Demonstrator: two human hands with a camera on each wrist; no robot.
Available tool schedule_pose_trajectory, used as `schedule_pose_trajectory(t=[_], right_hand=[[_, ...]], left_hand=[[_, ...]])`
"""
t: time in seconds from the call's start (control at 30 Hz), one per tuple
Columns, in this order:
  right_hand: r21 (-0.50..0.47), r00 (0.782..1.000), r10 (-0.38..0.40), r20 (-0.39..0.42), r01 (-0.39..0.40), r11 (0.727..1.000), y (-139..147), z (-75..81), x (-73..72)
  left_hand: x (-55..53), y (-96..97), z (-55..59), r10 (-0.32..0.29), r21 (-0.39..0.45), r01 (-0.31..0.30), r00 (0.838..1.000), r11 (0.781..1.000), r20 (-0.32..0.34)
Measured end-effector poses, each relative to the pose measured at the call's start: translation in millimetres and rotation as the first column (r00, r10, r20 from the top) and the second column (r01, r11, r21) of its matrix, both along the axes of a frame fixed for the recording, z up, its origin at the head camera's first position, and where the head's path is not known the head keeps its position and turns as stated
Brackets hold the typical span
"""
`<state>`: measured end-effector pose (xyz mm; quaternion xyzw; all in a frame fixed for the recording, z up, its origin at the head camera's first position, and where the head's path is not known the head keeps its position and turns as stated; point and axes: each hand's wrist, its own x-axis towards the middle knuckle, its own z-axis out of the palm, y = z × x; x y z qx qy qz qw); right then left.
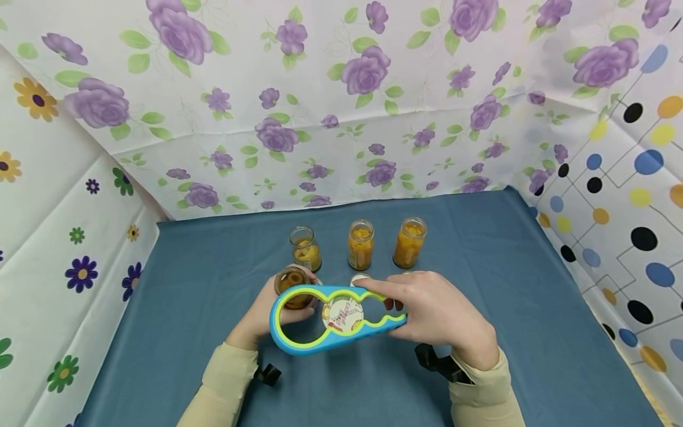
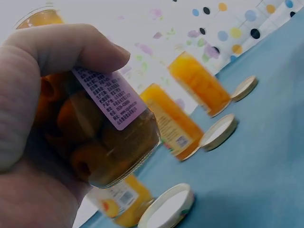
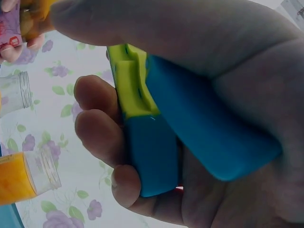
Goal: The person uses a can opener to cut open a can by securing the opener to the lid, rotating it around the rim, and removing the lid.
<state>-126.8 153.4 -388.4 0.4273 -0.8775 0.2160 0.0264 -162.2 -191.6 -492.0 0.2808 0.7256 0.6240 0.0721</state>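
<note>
In the head view my left hand grips an uncovered glass jar of dark round fruit in brown liquid. The left wrist view shows its label and the thumb across it. To its right, my right hand holds a blue and green jar opener by its handle end, the far end overlapping the jar in view. A printed lid shows in the opener's middle opening. From the right wrist, fingers curl round the two handle bars.
Behind the hands stand three uncovered jars of yellow-orange fruit: a left jar, a middle jar and a right jar. Lids lie by them, including a near lid, a middle lid and a far lid. Blue cloth covers the table.
</note>
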Motion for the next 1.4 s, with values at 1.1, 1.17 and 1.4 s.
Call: schedule_pose_trajectory(t=[1.1,1.17,1.4], right_hand=[[0.030,1.000,-0.006,0.005,0.006,1.000,-2.4,-2.0,-1.6],[0.035,1.000,-0.006,0.001,0.006,0.999,-2.6,-2.4,-1.8],[0.036,1.000,0.005,0.013,-0.005,0.999,-3.5,-1.7,-2.2]], left_hand=[[-46.0,-37.3,-26.9,0.699,-0.091,-0.699,0.680,0.709,0.221],[-51.3,-38.1,-31.0,0.698,-0.091,-0.698,0.683,0.711,0.215],[-62.1,-37.2,-43.3,0.716,-0.093,-0.715,0.666,0.693,0.209]])
